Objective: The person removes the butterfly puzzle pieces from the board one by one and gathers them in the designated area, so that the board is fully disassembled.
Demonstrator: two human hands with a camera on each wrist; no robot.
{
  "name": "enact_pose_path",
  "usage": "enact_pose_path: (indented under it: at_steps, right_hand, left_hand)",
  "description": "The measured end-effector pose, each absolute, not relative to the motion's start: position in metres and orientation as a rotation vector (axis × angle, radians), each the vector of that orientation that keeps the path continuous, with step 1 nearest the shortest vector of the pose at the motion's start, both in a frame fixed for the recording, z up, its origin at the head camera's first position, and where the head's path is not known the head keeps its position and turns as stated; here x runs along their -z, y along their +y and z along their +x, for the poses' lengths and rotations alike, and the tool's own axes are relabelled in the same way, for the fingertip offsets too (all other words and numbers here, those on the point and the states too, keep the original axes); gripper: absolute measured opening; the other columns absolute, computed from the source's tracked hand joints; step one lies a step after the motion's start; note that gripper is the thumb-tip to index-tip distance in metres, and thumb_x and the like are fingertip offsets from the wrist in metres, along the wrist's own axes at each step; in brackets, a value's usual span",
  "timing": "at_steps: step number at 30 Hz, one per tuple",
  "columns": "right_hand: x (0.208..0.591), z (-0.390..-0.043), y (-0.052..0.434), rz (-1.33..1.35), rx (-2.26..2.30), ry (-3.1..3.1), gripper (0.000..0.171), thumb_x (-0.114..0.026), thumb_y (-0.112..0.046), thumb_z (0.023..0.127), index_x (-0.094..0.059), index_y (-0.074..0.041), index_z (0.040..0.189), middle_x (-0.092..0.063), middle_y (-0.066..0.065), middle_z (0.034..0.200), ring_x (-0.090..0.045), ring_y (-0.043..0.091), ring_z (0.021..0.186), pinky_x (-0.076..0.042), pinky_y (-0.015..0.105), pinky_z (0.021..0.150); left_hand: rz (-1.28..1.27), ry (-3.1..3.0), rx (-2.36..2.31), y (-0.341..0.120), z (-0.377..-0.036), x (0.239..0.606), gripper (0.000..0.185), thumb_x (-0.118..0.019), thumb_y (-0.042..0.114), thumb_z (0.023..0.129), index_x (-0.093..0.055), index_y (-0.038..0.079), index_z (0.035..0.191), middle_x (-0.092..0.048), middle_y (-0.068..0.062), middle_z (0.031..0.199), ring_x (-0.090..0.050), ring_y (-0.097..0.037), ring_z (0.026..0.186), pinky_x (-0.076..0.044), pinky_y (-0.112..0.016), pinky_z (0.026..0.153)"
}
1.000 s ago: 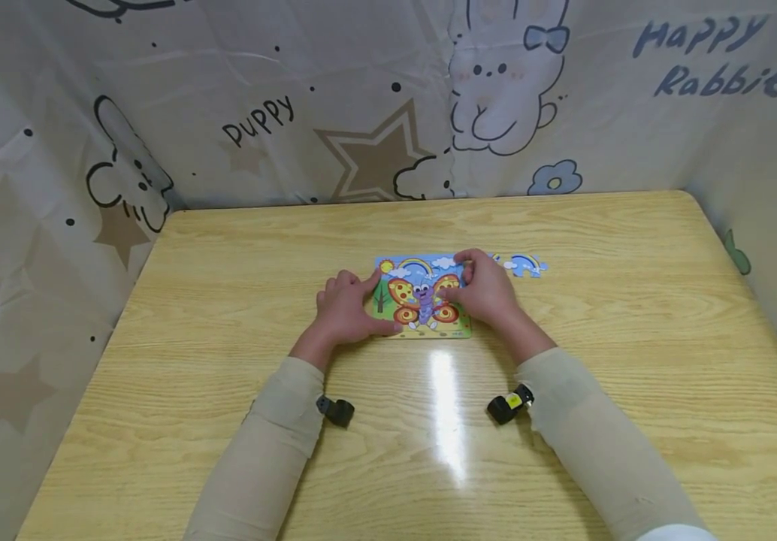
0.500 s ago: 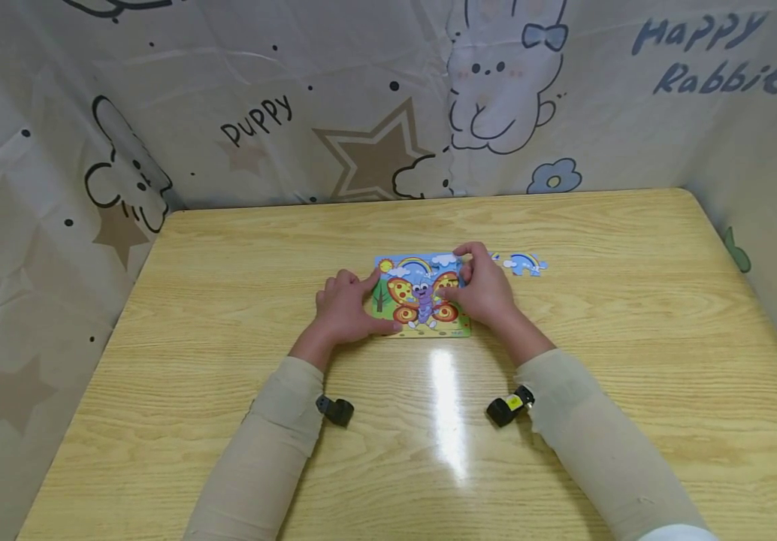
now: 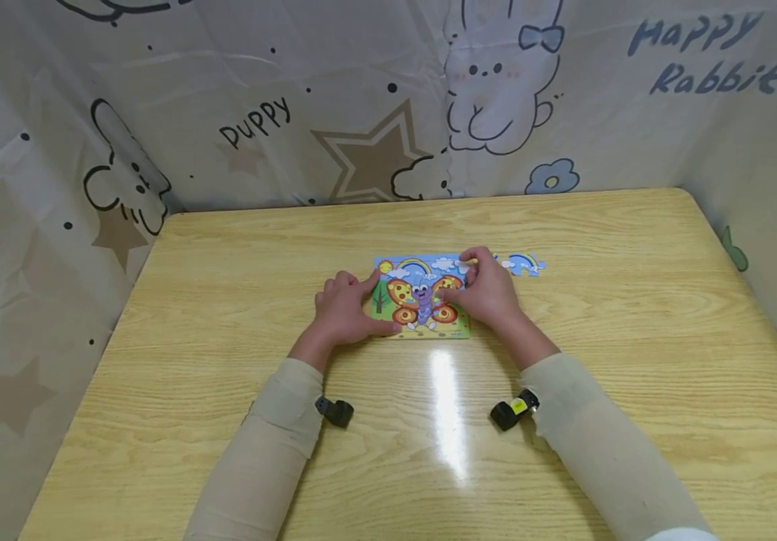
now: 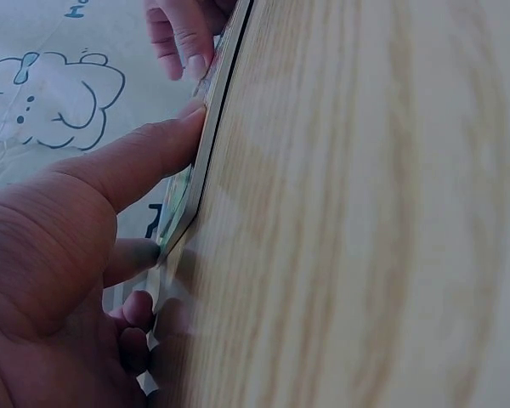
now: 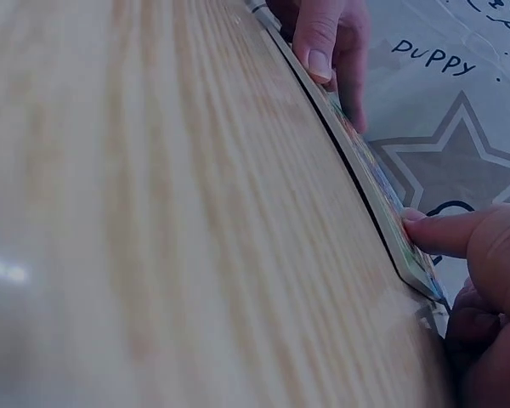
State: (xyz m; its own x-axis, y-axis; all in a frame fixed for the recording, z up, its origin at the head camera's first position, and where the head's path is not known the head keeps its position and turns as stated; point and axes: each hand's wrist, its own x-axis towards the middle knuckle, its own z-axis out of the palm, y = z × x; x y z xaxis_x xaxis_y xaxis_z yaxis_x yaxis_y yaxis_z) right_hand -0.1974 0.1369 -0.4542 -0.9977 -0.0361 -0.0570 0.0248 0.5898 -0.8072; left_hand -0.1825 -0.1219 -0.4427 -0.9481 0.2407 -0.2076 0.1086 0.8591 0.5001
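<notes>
A butterfly jigsaw puzzle (image 3: 422,304) lies flat on the wooden table in the head view, with a sun, rainbow and clouds along its top. At its left end rests my left hand (image 3: 346,308). The thumb lies straight over the near left corner, and the index finger touches the left edge higher up. My right hand (image 3: 490,289) grips the puzzle's upper right part, its thumb on the butterfly's wing and its index finger bent at the far corner. Right of that hand lies a loose rainbow jigsaw piece (image 3: 525,264); another piece is mostly hidden behind the fingers.
The wooden table (image 3: 226,421) stretches out on all sides of the puzzle. Behind it hangs a printed curtain (image 3: 361,90) with rabbits and stars, which also closes off both sides. Black cameras sit at both wrists.
My right hand has shifted slightly at the puzzle's upper right, and a little more of the cloud and wing there shows. The left hand has stayed in place.
</notes>
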Motion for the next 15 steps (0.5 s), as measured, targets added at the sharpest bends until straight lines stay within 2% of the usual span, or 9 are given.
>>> enact_pose_path:
  at_steps: [4,7,15]
  right_hand:
    - [0.455,-0.191,0.139,-0.014,1.403,2.788,0.067,-0.087,-0.026,0.078,-0.051,-0.005,0.131,-0.049,0.008,0.081,-0.045,0.022,0.070,-0.040,0.039,0.071]
    - [0.454,-0.188,0.141,0.002,1.353,2.832,0.066,-0.085,-0.030,0.080,-0.053,-0.003,0.131,-0.051,0.007,0.077,-0.046,0.022,0.066,-0.040,0.038,0.067]
    - [0.454,-0.188,0.141,0.031,1.226,2.874,0.056,-0.080,-0.036,0.084,-0.060,-0.002,0.124,-0.052,0.007,0.073,-0.046,0.022,0.061,-0.037,0.037,0.059]
  left_hand:
    - [0.269,2.768,-0.724,-0.122,-0.182,0.443,0.109,-0.085,0.062,0.069,-0.031,0.025,0.157,-0.040,-0.010,0.121,-0.035,-0.029,0.105,-0.028,-0.045,0.088]
    - [0.272,2.775,-0.720,-0.123,-0.181,0.442,0.109,-0.085,0.061,0.069,-0.031,0.025,0.157,-0.040,-0.010,0.120,-0.035,-0.029,0.104,-0.028,-0.045,0.088]
    - [0.272,2.776,-0.720,-0.122,-0.182,0.442,0.109,-0.085,0.061,0.069,-0.031,0.024,0.157,-0.040,-0.009,0.117,-0.035,-0.028,0.103,-0.028,-0.045,0.087]
